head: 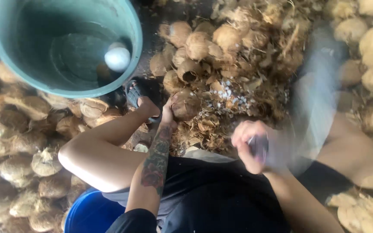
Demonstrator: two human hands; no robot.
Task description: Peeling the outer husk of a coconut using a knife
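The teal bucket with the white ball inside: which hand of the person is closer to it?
Left. The left hand holds a coconut just right of and below the teal bucket. The right hand, gripping a blurred blade, is farther right and lower.

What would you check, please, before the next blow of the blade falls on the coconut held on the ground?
1. Coconut steadied: ok, the left hand grips its near side on the husk pile.
2. Tool gripped: ok, the right hand is closed round a dark handle.
3. Blade path: cannot tell, the blade is a motion blur.
4. Left fingers off the strike spot: cannot tell, they lie against the shell.
5. Foot clear: not ok, the sandalled foot sits just left of the coconut.
6. Tub ready: ok, the green tub stands open with one white peeled nut inside.
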